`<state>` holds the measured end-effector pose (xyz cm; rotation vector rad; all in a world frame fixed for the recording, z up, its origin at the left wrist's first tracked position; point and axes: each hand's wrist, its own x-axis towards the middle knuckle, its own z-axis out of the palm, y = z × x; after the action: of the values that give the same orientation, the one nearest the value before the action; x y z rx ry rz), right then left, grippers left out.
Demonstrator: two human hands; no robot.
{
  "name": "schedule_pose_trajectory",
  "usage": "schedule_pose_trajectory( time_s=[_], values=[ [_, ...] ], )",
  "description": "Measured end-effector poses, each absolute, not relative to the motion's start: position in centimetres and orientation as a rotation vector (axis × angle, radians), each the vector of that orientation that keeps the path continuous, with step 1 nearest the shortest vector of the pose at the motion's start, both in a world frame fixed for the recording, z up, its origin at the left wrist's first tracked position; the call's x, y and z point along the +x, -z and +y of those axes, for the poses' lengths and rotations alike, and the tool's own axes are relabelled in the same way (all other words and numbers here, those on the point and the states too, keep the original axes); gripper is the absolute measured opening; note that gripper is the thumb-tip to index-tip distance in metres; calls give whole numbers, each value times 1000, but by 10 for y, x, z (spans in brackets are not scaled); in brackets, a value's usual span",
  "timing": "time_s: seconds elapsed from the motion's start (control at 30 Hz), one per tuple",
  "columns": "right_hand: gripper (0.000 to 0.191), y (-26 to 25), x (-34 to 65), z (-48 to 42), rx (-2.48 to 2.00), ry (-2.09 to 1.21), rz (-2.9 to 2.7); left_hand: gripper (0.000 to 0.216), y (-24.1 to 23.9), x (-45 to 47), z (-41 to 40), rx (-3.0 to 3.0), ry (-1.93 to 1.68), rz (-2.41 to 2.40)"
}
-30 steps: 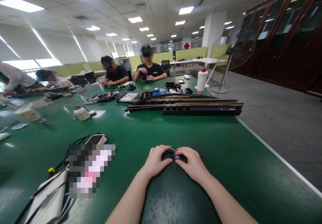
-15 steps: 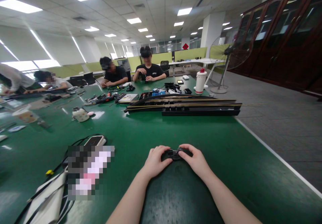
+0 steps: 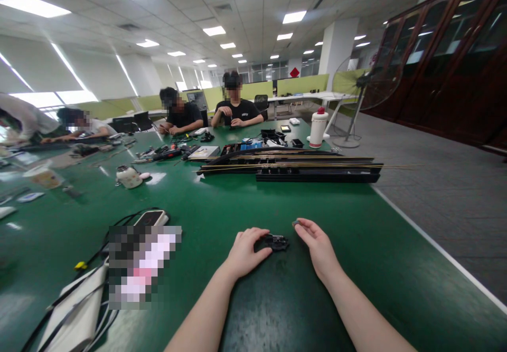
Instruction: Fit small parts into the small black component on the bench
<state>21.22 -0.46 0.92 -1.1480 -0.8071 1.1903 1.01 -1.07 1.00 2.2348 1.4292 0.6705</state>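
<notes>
The step in hand appears to be two-handed work on a small, dark, irregular assembly, apparently plastic (image 3: 278, 243) — one hand steadying, the other handling a loose part. The left hand (image 3: 246, 249) grips the assembly's left end between thumb and fingers, low over the glossy green tabletop (image 3: 368, 257); the assembly's right end sticks out bare beyond the fingertips. The right hand (image 3: 320, 247) pinches a tiny greyish piece (image 3: 296, 223) between thumb and fingertips, to the right of the assembly and slightly farther off, with a clear gap between. The piece is too small to identify. By my judgement, the next move calls for a steady left hold and a light, exact pinch on the right — so small a piece could easily slip. Well beyond both hands, at the far side, lie long black bars (image 3: 320, 177).
</notes>
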Motion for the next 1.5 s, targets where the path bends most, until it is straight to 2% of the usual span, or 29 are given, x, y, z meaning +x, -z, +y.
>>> schedule_pose_trajectory(
  time_s=[0.53, 0.93, 1.5],
  values=[
    [33, -3, 215, -2, -1058, -1215, -617, 35, -13, 11, -12, 2236, -664, 1433],
    [34, -11, 214, -2, -1002, -1197, -464, 37, -9, 10, -11, 2241, -665, 1434],
    [43, -14, 208, -8, -1120, -1182, -761, 37, -8, 9, -11, 2226, -667, 1432]
  ],
)
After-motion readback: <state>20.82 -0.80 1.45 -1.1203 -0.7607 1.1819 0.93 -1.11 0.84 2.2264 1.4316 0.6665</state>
